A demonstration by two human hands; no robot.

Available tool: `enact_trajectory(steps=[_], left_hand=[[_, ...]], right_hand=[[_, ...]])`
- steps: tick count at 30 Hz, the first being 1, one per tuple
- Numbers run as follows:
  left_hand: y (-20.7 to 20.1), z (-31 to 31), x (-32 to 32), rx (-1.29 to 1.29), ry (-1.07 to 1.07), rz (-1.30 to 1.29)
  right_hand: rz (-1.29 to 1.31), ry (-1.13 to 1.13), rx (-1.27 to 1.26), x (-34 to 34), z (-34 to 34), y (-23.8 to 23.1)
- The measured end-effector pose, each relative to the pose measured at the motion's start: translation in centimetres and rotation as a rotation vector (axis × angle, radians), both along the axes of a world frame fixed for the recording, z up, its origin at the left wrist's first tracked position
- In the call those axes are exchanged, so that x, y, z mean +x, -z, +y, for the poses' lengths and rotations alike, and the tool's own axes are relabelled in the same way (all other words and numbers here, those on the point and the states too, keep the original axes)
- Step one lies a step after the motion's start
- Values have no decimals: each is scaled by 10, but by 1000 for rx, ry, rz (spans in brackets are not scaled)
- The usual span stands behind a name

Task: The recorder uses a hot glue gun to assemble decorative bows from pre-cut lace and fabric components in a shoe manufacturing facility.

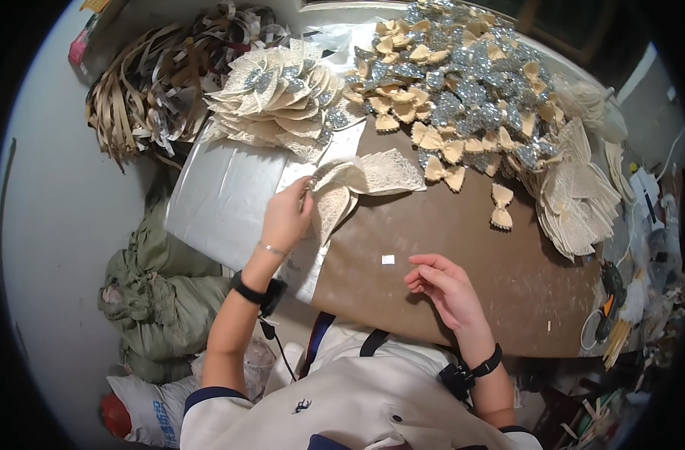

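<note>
My left hand (288, 216) is closed at the near left edge of a few cream lace pieces (391, 172), its fingertips pinching the folded end of a lace piece (332, 206). Something small and dark shows at those fingertips, too small to name. My right hand (449, 291) hovers over the brown tabletop (447, 225), palm partly turned up, fingers loosely apart and holding nothing. Just left of it lies a small white square (388, 259). A single cream bow (501, 207) rests farther right.
At the back stands a heap of cream and silver-glitter bows (462, 97). Stacked lace pieces lie at the back left (275, 97) and right (575, 195). Leather-like strips (143, 97) hang at far left. A glue gun (611, 300) with glue sticks (623, 322) lies by the right edge.
</note>
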State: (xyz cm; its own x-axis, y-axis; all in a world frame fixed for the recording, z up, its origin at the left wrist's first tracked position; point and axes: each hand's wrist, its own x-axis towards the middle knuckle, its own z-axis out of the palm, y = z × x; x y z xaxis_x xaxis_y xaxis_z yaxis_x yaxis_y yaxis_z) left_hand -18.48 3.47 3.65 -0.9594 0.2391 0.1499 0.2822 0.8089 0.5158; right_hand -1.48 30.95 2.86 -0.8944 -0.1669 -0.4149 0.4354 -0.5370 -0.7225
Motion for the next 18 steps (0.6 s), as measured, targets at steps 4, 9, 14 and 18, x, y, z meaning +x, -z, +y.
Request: enact_trajectory(steps=[4,9,14,18], left_hand=[[-54,5,49,678,176,-642],[-84,36,99,742,382,-1002],[-70,54,123,580,410,-848],[-43,66,134,696,393,-708]], right_hand=[[141,-34,62,-9,-18,-20],[233,17,-10,-21,-31,-50],[307,159,304,-3,-31,-51],[274,238,237,7,-35,-51]])
